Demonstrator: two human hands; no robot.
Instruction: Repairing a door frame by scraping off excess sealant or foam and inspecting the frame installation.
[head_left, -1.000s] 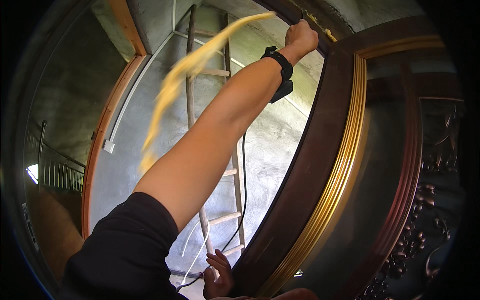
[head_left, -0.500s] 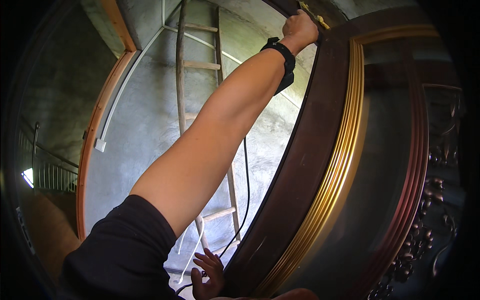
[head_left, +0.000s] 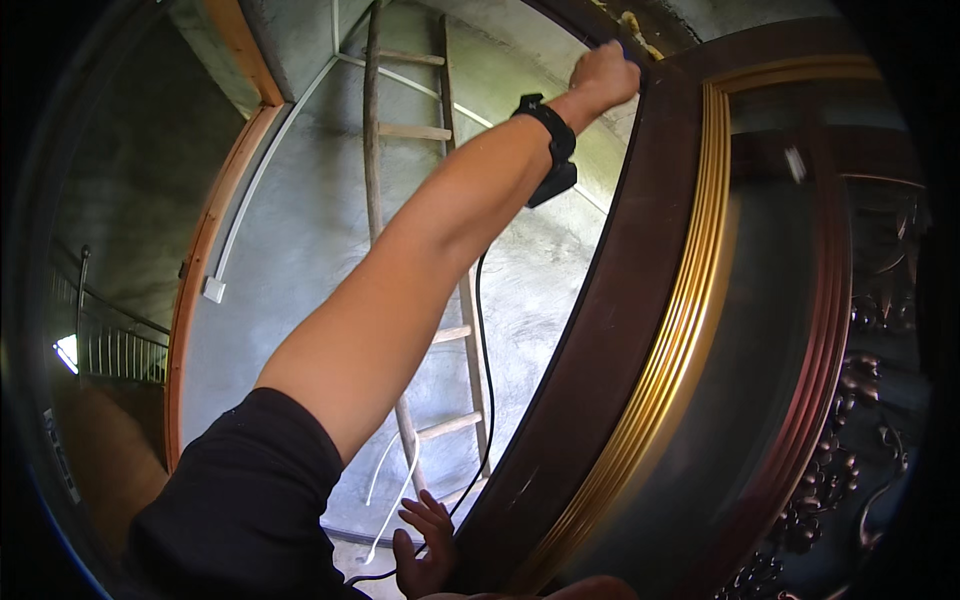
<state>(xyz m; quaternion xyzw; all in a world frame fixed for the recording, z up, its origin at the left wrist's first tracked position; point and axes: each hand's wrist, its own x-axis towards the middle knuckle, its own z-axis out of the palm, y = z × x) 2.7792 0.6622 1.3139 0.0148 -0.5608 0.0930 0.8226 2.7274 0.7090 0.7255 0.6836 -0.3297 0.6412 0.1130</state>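
Note:
My left arm, in a black sleeve, reaches up across the view with a dark strap device [head_left: 551, 150] at the wrist. The left hand [head_left: 604, 76] is closed at the upper corner of a dark brown door [head_left: 610, 320] with gold moulding. Its fingers curl away from view, so what they hold is hidden; a small bluish bit shows beside the knuckles. Yellowish foam [head_left: 640, 35] sticks out of the frame just above. Low in the view, my right hand [head_left: 428, 550] is open, fingers spread, beside the door's near edge; whether it touches the edge I cannot tell.
A wooden ladder [head_left: 415, 131] leans against the grey wall behind my arm. A black cable [head_left: 487, 370] and white cords [head_left: 398, 505] hang near its foot. To the left are an orange-brown door frame [head_left: 190, 320] and a stair railing [head_left: 120, 350].
My left hand has come slightly lower beside the door's upper corner, and its wrist has turned a little. The view has shifted slightly. My right hand stays by the door edge, fingers still spread.

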